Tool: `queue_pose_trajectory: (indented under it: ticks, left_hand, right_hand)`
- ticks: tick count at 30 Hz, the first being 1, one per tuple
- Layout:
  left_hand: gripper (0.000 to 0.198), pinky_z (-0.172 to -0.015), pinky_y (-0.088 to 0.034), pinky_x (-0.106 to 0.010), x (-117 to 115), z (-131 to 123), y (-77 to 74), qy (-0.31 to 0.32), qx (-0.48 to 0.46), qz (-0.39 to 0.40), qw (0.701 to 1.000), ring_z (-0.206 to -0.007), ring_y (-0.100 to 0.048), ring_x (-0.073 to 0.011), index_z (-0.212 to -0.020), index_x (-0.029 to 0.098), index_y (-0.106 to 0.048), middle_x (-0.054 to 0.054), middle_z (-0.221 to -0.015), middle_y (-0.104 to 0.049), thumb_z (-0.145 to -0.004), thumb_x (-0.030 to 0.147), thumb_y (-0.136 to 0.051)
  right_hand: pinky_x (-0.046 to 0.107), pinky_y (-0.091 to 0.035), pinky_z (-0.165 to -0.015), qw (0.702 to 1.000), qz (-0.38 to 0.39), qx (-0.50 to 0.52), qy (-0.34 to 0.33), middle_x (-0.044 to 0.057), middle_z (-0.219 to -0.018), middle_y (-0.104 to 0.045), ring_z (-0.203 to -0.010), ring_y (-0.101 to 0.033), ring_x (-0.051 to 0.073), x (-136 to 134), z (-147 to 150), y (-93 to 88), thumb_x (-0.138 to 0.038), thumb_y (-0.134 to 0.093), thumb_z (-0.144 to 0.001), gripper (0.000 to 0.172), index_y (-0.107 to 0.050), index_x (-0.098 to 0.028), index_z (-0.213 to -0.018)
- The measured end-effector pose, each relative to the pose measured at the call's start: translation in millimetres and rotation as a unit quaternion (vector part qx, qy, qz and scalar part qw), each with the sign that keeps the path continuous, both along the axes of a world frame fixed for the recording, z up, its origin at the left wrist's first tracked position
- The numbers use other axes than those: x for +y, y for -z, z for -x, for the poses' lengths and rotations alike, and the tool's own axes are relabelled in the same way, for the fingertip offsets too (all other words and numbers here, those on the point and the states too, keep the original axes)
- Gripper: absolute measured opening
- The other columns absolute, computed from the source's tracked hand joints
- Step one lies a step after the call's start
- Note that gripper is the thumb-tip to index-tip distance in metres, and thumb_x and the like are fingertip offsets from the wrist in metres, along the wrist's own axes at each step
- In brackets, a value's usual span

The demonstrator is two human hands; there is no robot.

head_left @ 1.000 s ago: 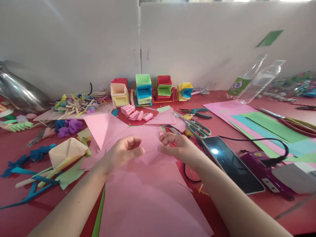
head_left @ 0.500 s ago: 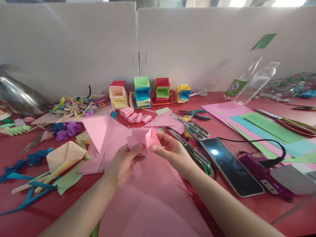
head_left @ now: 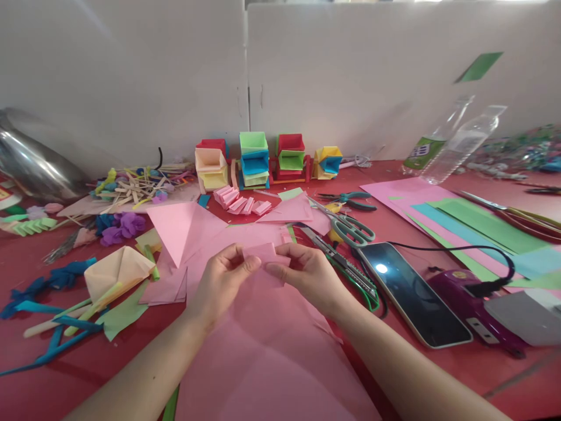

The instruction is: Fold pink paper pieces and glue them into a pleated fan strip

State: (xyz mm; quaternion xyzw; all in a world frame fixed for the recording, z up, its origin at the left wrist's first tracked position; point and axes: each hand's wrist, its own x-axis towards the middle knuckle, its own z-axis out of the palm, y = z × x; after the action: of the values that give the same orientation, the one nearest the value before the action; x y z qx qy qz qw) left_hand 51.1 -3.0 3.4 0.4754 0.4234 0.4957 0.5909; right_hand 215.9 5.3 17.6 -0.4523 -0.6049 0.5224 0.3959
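- Left hand (head_left: 222, 280) and right hand (head_left: 313, 279) pinch pink paper (head_left: 262, 251), seemingly part-folded, above the large sheet (head_left: 272, 351).
- Beyond the sheet, folded strips (head_left: 227, 197) look finished.

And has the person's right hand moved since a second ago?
Yes, leftward. Judged against the utility knife lying on the table, the right hand and forearm hid most of it then; now it shows.

Black phone (head_left: 416, 298), perhaps a kettle (head_left: 37, 161)
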Motion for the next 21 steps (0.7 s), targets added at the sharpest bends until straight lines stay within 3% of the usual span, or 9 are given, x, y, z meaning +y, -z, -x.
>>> queue_pose_trajectory:
  ticks: [5, 9, 14, 21]
  left_hand:
    - [0.014, -0.065, -0.047, -0.023, 4.0, 1.3, 2.7, -0.045, -0.088, 0.005, 0.995, -0.066, -0.058, -0.0110, -0.076, 0.018, -0.057, 0.003, -0.071, -0.062, -0.076, 0.030, -0.065]
    - [0.018, -0.065, -0.047, -0.023, 5.4, 3.9, 2.3, -0.012, -0.063, 0.031, 0.997, -0.067, -0.058, -0.0117, -0.085, 0.018, -0.060, 0.001, -0.073, -0.063, -0.074, 0.030, -0.067]
    - [0.018, -0.061, -0.046, -0.024, 6.8, 5.6, 3.3, -0.038, -0.048, 0.041, 0.997, -0.063, -0.057, -0.0123, -0.077, 0.017, -0.061, 0.002, -0.068, -0.061, -0.074, 0.033, -0.066]
    - [0.016, -0.064, -0.046, -0.024, 2.4, 5.0, -0.9, -0.010, -0.003, 0.049, 0.999, -0.065, -0.055, -0.0129, -0.078, 0.016, -0.063, 0.001, -0.068, -0.061, -0.072, 0.031, -0.066]
  right_hand:
    - [0.023, -0.040, -0.055, 0.999, 0.031, -0.019, -0.006, -0.002, -0.057, -0.057, -0.055, -0.051, 0.010, 1.9, 0.0, 1.4, -0.038, -0.068, -0.069, 0.027, -0.056, -0.016, -0.059]
    - [0.021, -0.037, -0.052, 0.999, 0.039, -0.036, -0.007, -0.002, -0.053, -0.056, -0.052, -0.051, 0.009, 4.1, -1.2, 3.3, -0.039, -0.069, -0.068, 0.029, -0.057, -0.016, -0.057]
    - [0.022, -0.039, -0.053, 0.997, 0.051, -0.051, -0.024, 0.000, -0.055, -0.058, -0.052, -0.050, 0.009, 4.0, -1.3, 2.8, -0.038, -0.065, -0.072, 0.028, -0.058, -0.015, -0.058]
    - [0.023, -0.041, -0.053, 0.997, 0.056, -0.050, -0.031, 0.000, -0.054, -0.058, -0.051, -0.051, 0.010, 1.0, 2.6, 2.6, -0.038, -0.064, -0.071, 0.027, -0.058, -0.016, -0.057]
